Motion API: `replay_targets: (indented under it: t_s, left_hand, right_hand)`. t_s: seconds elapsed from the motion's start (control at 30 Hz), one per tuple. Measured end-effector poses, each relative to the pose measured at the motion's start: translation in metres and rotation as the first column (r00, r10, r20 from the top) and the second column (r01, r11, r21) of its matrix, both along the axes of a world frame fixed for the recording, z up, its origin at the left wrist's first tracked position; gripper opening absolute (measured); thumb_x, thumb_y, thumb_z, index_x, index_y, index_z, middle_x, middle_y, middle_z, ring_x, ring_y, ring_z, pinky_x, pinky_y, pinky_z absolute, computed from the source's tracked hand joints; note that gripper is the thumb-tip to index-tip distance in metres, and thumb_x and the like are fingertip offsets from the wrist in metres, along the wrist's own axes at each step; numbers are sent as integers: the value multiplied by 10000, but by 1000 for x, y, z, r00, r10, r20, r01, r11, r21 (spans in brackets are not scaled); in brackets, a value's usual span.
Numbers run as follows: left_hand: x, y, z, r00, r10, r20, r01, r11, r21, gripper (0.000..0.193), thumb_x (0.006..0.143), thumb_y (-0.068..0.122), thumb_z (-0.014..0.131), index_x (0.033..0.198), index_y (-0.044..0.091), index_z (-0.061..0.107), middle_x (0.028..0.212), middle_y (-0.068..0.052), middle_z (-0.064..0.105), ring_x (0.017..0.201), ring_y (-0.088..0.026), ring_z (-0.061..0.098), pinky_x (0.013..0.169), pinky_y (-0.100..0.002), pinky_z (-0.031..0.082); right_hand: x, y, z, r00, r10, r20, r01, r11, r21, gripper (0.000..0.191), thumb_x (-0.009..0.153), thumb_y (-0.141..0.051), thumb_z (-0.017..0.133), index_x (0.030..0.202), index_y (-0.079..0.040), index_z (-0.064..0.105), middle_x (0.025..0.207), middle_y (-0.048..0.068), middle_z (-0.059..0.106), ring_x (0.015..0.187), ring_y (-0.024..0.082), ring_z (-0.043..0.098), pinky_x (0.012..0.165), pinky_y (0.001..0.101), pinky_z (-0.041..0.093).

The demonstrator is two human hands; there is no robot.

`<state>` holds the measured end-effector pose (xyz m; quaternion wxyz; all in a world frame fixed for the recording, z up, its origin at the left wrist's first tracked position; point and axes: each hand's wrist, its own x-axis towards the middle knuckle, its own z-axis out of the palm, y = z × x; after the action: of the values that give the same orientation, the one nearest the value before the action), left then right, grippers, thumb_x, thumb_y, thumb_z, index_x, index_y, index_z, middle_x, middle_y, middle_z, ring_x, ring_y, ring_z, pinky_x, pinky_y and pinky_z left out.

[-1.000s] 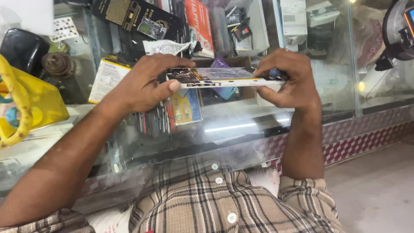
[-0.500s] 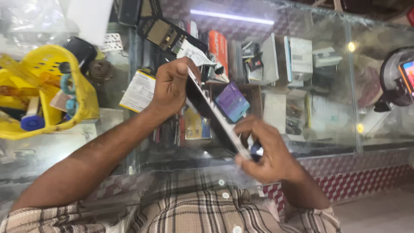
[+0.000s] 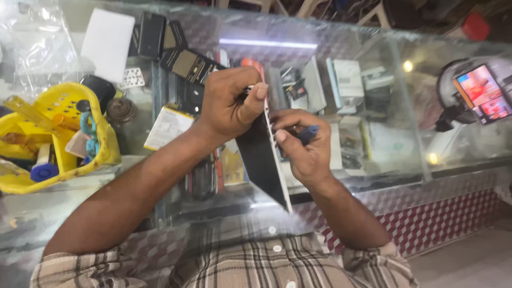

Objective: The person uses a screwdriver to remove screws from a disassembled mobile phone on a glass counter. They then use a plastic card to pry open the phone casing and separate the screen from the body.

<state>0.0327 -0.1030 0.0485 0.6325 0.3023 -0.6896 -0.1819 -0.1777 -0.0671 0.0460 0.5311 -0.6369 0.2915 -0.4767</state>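
Two hands: both are raised over a glass display counter [image 3: 373, 176], gripping one flat phone panel [image 3: 264, 154] between them.
Left hand [image 3: 229, 104]: fingers curled shut around the panel's upper end, thumb [image 3: 255, 96] pressed along its top edge, forearm stretching up from the lower left.
Right hand [image 3: 301, 146]: closed on a blue-handled tool [image 3: 308, 133], fingertips bunched against the panel's white right edge, wrist bent, forearm rising from the lower right.
Phone panel: dark-faced with a thin white rim, held on edge and tilted, its upper end in the left hand, its lower corner pointing down toward the checked shirt [image 3: 240, 261].
Left of the hands: a yellow plastic basket [image 3: 109, 144] stands on the counter top, holding small tools and bits.
Under the glass: boxes, packets and a white battery pack [image 3: 168, 127] lie on the shelves, partly hidden by the arms.
Far right: a small lit screen [image 3: 482, 93] stands well apart from the hands.
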Motion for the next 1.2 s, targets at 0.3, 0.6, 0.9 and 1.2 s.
replay_targets:
  t_s: [0.3,0.6,0.9,1.2]
  left_hand:
    - [-19,-18,10,985,104,139,-79,982,-174,422,1082,397,589,836,59,537,781,-117,536,723,-351,580,615,-430,422]
    - [-25,-7,19,977,117,180,-88,983,-162,476,1033,437,615,763,64,495,720,-113,489,646,-339,534,613,-446,414]
    - [-35,-7,14,979,147,138,-98,944,-315,391,1036,427,677,955,48,627,895,-111,605,828,-315,626,722,-430,484]
    - [-47,-15,24,931,317,181,-239,903,-357,398,941,487,693,782,134,600,760,-52,584,725,-269,629,622,-391,474]
  right_hand:
    - [-24,-6,-7,986,-164,-24,163,985,-64,144,971,-106,729,1001,30,693,1156,175,740,723,77,631,601,214,489]
    - [-30,9,-2,988,-157,-6,157,987,21,135,964,-102,743,963,29,709,1123,178,754,683,63,600,575,203,465]
    - [-49,7,-26,957,-281,-75,234,897,-376,157,991,-132,765,974,-3,677,1114,145,733,953,152,692,886,282,561]
    - [-60,-38,-40,977,-79,198,143,932,-333,252,984,-162,807,1062,46,686,1119,202,731,956,186,664,934,290,517]
